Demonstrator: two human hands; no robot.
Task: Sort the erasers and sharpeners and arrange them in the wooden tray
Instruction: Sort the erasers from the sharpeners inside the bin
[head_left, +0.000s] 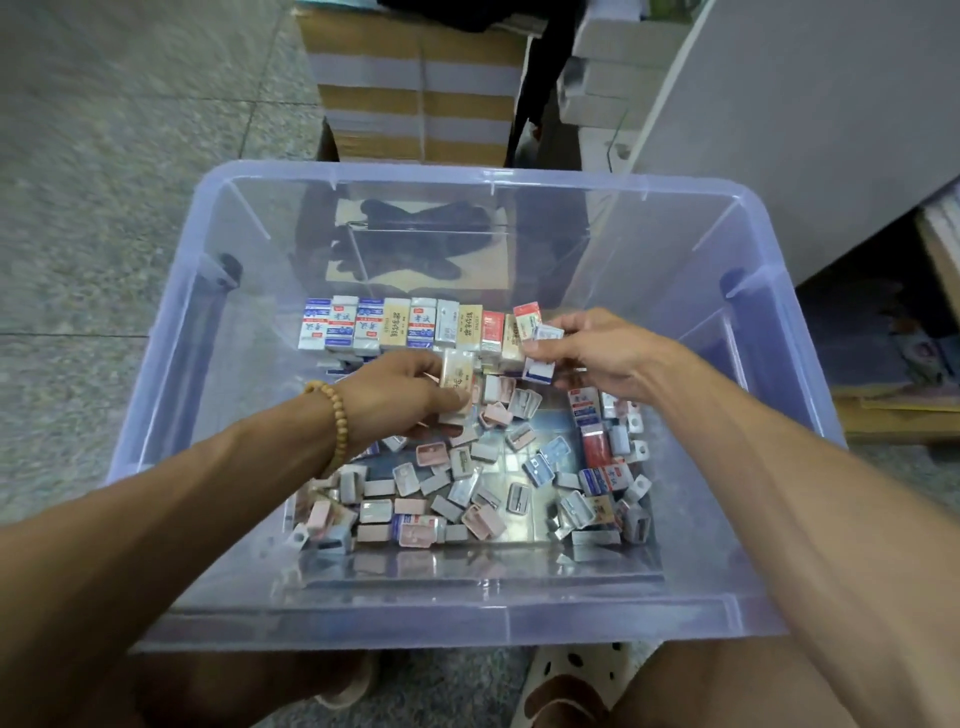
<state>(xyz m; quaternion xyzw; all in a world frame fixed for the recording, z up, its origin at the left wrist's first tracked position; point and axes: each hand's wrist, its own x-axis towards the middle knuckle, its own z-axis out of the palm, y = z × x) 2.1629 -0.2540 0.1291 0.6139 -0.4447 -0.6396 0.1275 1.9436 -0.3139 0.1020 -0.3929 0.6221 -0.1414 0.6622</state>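
A clear bluish plastic bin (171, 364) holds a pile of loose sharpeners (467, 488) and wrapped erasers. A row of upright erasers (395, 325) stands along the far side of the pile. My left hand (400, 395), a bead bracelet on its wrist, grips a cream eraser (457, 371) just below the row. My right hand (597, 358) pinches a white and blue eraser (543, 345) at the row's right end. No wooden tray shows plainly.
Stacked cardboard boxes (415, 88) stand behind the bin, and a white cabinet (810, 130) at the right. Speckled floor tiles (104, 156) lie to the left. My knees and spotted slippers (566, 675) sit under the bin's near edge.
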